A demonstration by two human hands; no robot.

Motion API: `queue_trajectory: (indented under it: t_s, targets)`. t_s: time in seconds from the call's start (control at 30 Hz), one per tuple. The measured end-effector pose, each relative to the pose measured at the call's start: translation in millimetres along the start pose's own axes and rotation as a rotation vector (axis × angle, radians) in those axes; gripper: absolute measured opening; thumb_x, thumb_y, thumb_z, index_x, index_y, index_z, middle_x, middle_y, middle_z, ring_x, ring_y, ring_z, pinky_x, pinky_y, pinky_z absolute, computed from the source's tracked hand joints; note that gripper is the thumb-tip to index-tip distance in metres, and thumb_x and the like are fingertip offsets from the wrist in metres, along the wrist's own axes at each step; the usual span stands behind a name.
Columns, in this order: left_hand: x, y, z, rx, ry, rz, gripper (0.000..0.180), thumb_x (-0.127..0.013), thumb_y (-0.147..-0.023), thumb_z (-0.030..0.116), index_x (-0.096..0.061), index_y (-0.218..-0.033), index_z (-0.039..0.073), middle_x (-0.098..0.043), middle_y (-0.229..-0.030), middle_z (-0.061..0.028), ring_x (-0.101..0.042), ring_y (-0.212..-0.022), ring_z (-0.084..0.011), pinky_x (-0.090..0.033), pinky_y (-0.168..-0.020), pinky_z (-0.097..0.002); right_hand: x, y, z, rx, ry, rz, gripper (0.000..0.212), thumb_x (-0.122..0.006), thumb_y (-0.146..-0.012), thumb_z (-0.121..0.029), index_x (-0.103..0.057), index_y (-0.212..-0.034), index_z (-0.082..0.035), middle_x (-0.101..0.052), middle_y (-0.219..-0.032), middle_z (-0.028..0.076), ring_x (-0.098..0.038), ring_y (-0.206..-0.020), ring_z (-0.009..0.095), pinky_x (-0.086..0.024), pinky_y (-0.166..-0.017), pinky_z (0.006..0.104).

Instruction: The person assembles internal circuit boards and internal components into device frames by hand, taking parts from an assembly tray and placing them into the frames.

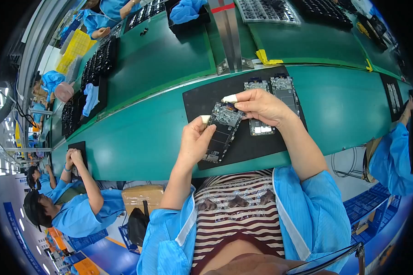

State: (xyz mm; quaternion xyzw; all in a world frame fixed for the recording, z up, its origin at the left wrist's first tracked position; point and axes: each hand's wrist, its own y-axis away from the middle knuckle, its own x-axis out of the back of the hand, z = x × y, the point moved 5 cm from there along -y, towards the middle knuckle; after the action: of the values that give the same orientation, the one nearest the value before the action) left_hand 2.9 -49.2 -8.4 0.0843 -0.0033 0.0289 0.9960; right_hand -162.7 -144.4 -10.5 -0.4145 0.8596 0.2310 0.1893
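Observation:
A long dark circuit board [222, 133] is held tilted above a black mat [261, 153]. My left hand [195, 143] grips its left edge between thumb and fingers. At the top end, my right hand [265, 107] is closed in a pinch by a small dark part with an orange patch; the fingertips partly hide it. White finger covers show on both hands. Beyond and under my right hand lie two similar boards on the mat, a near one [263, 127] partly covered by the hand and another [285, 94] to its right.
The green bench [137, 137] runs left and right, with a metal post [229, 36] behind the mat. Black trays of parts [101, 57] and a dark bin with a blue cloth [186, 11] stand farther back. Co-workers in blue sit at left [85, 211] and right [392, 158].

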Motion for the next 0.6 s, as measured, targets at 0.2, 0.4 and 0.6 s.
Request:
queue_trajectory:
  t_s: [0.2, 0.4, 0.6]
  targets:
    - [1.9, 0.8, 1.4, -0.025, -0.171, 0.048, 0.007, -0.056, -0.090, -0.001, -0.059, -0.095, -0.005, -0.067, -0.080, -0.0063, -0.056, -0.070, -0.0032, -0.044, -0.057, -0.0200, -4.2, 1.0, -4.2, 0.029, 0.055, 0.048, 0.030, -0.059, -0.089, -0.008, -0.061, -0.119, -0.001, -0.066, -0.103, 0.004, -0.062, -0.088, 0.006, -0.051, -0.074, 0.0205]
    - [-0.7, 3.6, 5.9, -0.072, -0.113, 0.094, 0.005, -0.057, -0.089, -0.001, -0.059, -0.092, -0.005, -0.068, -0.080, -0.0070, -0.056, -0.070, -0.0037, -0.044, -0.057, -0.0204, -3.3, -1.5, -1.0, 0.091, 0.067, 0.073, 0.032, -0.059, -0.090, -0.005, -0.059, -0.121, 0.001, -0.066, -0.104, 0.005, -0.060, -0.082, 0.004, -0.049, -0.070, 0.0169]
    - [-5.0, 2.6, 6.5, -0.132, -0.139, 0.136, 0.006, -0.058, -0.088, -0.002, -0.060, -0.093, -0.005, -0.067, -0.079, -0.0058, -0.056, -0.070, -0.0031, -0.044, -0.058, -0.0205, -2.2, -4.5, 2.7, 0.148, 0.096, 0.056, 0.031, -0.058, -0.091, -0.006, -0.059, -0.121, 0.001, -0.066, -0.104, 0.004, -0.059, -0.086, 0.004, -0.049, -0.073, 0.0184]
